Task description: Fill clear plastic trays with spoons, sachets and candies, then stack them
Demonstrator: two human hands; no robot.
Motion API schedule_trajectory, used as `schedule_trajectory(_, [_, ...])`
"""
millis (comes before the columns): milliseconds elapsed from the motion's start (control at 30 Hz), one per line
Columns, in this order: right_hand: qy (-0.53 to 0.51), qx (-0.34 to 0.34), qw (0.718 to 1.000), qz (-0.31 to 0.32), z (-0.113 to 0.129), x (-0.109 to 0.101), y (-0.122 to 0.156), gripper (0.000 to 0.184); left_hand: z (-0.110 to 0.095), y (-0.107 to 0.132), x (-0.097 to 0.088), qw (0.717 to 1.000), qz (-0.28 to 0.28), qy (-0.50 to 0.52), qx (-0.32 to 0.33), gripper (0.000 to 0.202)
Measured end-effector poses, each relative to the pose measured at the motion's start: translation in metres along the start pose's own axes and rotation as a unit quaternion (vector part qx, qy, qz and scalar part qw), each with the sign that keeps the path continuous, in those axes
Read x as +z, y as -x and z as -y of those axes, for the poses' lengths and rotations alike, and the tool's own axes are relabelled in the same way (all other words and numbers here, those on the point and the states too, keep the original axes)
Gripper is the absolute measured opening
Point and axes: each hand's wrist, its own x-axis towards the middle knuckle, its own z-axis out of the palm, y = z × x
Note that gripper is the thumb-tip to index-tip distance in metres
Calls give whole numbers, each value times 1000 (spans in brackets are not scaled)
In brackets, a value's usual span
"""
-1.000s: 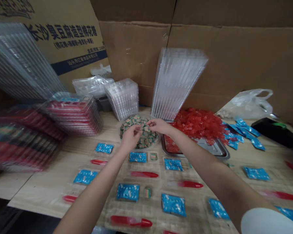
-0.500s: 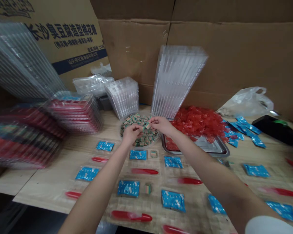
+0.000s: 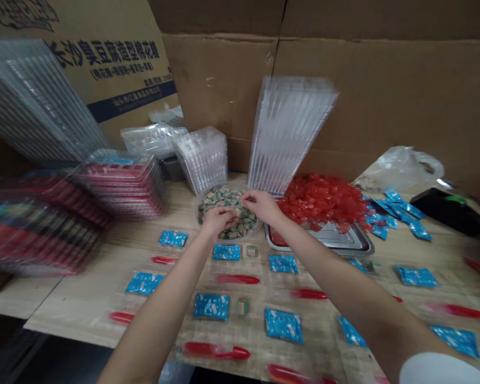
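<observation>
A round dish [image 3: 204, 204] piled with small striped wrapped cubes sits at the middle back of the wooden table [image 3: 88, 288]. Both my hands are over that dish. My left hand [image 3: 217, 219] has its fingers curled among the cubes at the near side. My right hand [image 3: 258, 205] pinches at the cubes on the dish's right side; what each hand holds is too small to name. In front of the dish lie clear trays with blue packets [image 3: 226, 252], red spoons [image 3: 237, 279] and, in some, one striped cube [image 3: 242, 306].
A metal tray [image 3: 344, 242] heaped with red wrapped candies [image 3: 324, 200] stands right of the dish. Stacks of clear lids [image 3: 286, 133] lean on cardboard boxes [image 3: 384, 101] behind. Filled trays [image 3: 122, 184] are stacked at left. Loose blue packets [image 3: 400, 216] and a plastic bag [image 3: 404, 168] lie at right.
Both hands have stayed over the dish, shifting slightly; the left hand's fingers have dipped lower into the cubes and the right hand has closed in on the pile.
</observation>
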Motion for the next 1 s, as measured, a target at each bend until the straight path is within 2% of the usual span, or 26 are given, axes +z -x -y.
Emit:
schedule_trajectory(67, [-28,29,999,-18,-1,-1,1,16,2,-2,1,1000,-11,11,5,12])
schedule_trajectory(233, [-73,66,995,-3,1,11,8,14,5,-1,9,999,-21,37,12,10])
schedule_trajectory(367, [-56,67,996,-17,1,23,12,11,2,5,10,999,-18,45,5,10])
schedule_trajectory(500, [-1,52,999,-13,1,28,10,14,-5,9,0,999,-13,25,17,12])
schedule_trajectory(600, [54,38,998,3,1,28,-1,19,-7,4,-14,998,-35,-7,56,18])
schedule_trajectory(767, [144,2,990,7,-1,34,-41,20,0,-11,-37,984,-101,-69,128,23])
schedule_trajectory(867, [152,-10,988,24,-3,41,-59,21,4,-16,-42,980,-108,-88,143,23])
schedule_trajectory(1000, [115,8,993,13,-9,38,-65,16,4,-15,-41,982,-108,-73,136,24])
